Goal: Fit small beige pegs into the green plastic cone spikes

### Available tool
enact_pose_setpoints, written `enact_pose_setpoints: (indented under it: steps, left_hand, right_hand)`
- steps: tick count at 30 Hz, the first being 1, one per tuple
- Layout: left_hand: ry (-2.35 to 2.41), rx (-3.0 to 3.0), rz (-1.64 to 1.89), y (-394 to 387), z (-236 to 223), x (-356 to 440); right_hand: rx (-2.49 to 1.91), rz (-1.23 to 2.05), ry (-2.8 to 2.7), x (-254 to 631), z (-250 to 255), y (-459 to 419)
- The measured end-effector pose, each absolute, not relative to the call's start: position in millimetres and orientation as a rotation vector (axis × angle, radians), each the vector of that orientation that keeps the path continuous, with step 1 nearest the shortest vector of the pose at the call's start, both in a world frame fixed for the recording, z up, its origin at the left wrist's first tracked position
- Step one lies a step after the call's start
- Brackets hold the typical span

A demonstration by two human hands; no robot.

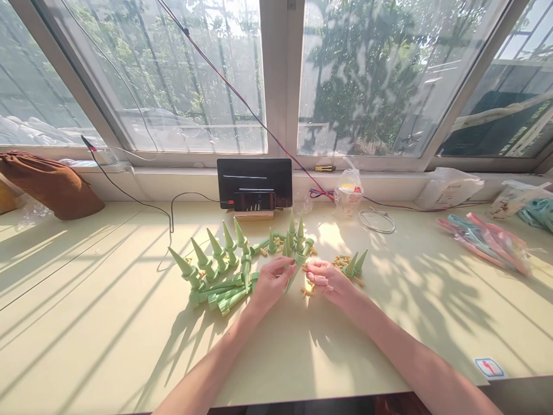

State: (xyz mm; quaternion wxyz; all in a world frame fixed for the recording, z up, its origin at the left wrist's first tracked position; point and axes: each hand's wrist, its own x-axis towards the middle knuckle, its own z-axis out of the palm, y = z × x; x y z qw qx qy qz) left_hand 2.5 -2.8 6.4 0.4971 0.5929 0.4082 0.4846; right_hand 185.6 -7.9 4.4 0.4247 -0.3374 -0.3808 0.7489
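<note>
My left hand (271, 282) is closed around a green plastic cone spike (294, 271), holding it point-down over the table. My right hand (327, 279) is pinched at the spike's top end, fingers closed on a small yellowish piece (307, 267). To the left stands a row of upright green cone spikes (215, 252) with several more lying flat (224, 294). More upright spikes (294, 236) stand just beyond my hands. Two spikes (355, 264) and a heap of small yellow pieces (341, 261) lie to the right of my right hand.
A phone (254, 202) leans on a wooden stand before a dark tablet (254, 181). A bagged cup (349, 196) and a coiled cable (377, 222) sit near the windowsill. A brown bag (49, 184) is far left; pink and teal items (486, 236) far right.
</note>
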Motion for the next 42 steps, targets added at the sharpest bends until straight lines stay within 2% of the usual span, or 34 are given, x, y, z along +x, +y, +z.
enact_pose_setpoints:
  steps: [6, 11, 17, 24, 36, 42]
  left_hand:
    - [1.008, 1.532, 1.205, 0.6, 1.0, 2.7]
    - [1.098, 1.577, 1.206, 2.6, -5.4, 2.5]
    - [1.111, 1.471, 1.177, -4.2, 8.3, 3.9]
    - [1.073, 1.247, 1.067, -0.6, 9.0, 2.1]
    - [0.989, 1.233, 0.963, -2.6, 8.9, -1.7]
    - [0.954, 1.254, 0.954, -0.8, 7.9, -4.1]
  right_hand:
    - [-0.844, 1.862, -0.9, 183.3, 5.2, -10.6]
    - [-0.856, 1.75, -0.929, 178.2, 7.7, -15.5]
    - [-0.917, 1.573, -0.94, 172.3, 13.0, -16.8]
    - [-0.954, 1.248, -1.28, 169.9, 2.9, -19.2]
    - [-1.029, 0.665, -1.761, 175.4, -0.9, -21.1]
    - [-1.016, 0.548, -1.813, 176.4, -4.7, -18.8]
